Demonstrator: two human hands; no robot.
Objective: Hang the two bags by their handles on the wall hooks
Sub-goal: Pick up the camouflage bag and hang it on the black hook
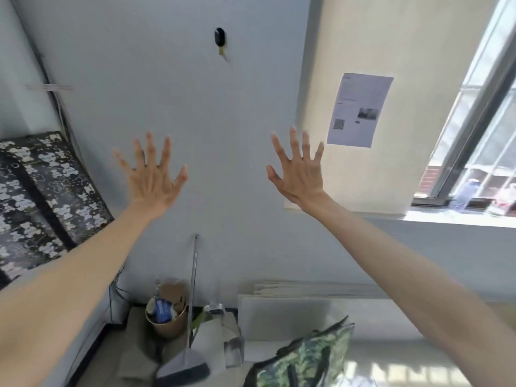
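Holding nothing: left hand [152, 174] and right hand [297, 169] are raised with fingers fully spread, likely a start pose. Leaf-print bag [304, 356] and pale bag [215, 339] are left on the floor; black wall hook [220, 40] is seen bare above

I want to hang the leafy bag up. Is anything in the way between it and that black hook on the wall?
Nothing visible blocks it. The wall is bare from the green leafy bag on the floor to the black hook. Only the left hand and right hand are raised there, open and empty.
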